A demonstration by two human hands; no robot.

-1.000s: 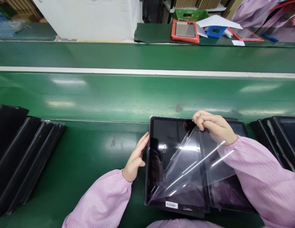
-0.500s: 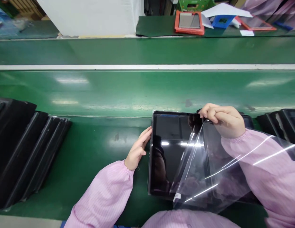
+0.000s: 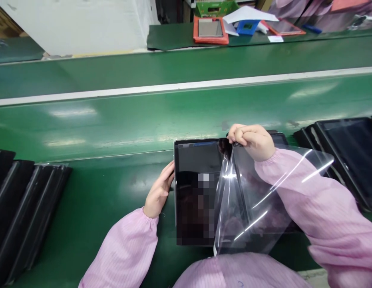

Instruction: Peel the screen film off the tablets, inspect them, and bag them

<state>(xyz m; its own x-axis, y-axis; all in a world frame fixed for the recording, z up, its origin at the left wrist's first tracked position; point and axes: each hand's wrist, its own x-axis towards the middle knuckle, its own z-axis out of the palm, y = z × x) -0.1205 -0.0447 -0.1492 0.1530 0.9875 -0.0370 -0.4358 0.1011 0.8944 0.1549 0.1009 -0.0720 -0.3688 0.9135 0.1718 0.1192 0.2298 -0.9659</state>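
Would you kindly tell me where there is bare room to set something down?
The green surface is bare between the leftmost black panels and the left hand, and behind the screen up to the white rail. It is crowded from the screen rightward: clear film, right hand, more black panels.

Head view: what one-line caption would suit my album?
Left hand against the side of a dark screen, right hand pinching a clear film partly over it, above a green worktop.

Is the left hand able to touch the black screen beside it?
Probably yes: the left hand is at the left edge of the black screen; the right hand holds the clear film off that side.
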